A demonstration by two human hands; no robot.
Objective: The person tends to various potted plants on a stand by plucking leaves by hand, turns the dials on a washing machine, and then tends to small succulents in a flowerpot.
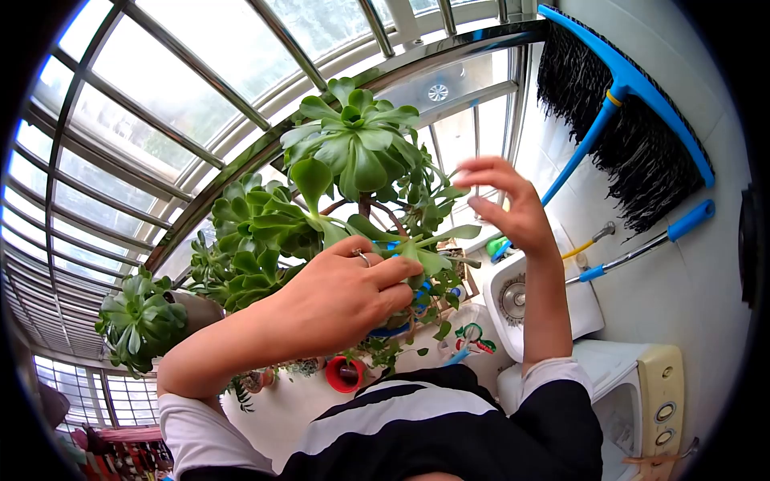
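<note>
My left hand (345, 287), a smooth metal ring (362, 258) on one finger, bends over the succulent plant (357, 156), its fingertips against a fleshy leaf (434, 261) with a tapered tip; I cannot tell whether they grip it or only touch. My right hand (512, 204) is raised on the other side of that leaf, thumb and forefinger parted and curved, clasping nothing that I can see. The plant's thick, spoon-shaped leaves form a broad rosette just above my left fingers, with smaller clusters beside them. Beyond the plant run shiny, rounded metal bars (189, 66). Below my left hand is a round red pot (330, 373). Past my right fingers hangs a brush head (581, 100) of shaggy black bristles on a blue backing.
</note>
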